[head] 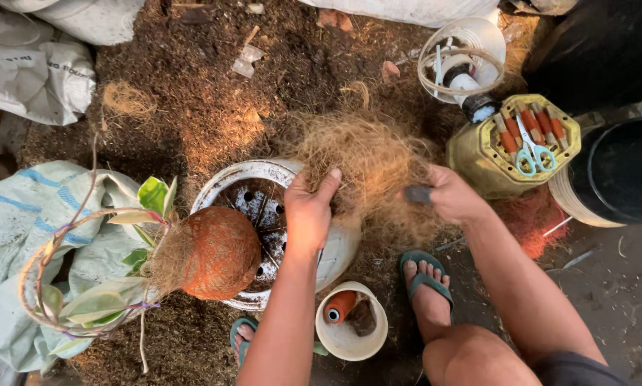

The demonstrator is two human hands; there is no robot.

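One fibre-wrapped plant ball (217,251) leans on the white perforated pot's (264,171) left rim. Left hand (308,211) and right hand (449,194), both grips closed, pull one coir tuft (371,161) between them above the pot's right edge. One tub with scissors (514,143) crowds the right; bare floor (621,300) lies lower right.

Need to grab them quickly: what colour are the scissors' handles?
Light blue handles on the scissors, lying among orange spools in the yellow container; the head view shows them.

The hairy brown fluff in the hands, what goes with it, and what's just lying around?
In use:
left hand and right hand pulling the coconut fibre
white bowl
fibre-wrapped plant ball

Lying about:
scissors
yellow container
orange thread spool
white sacks
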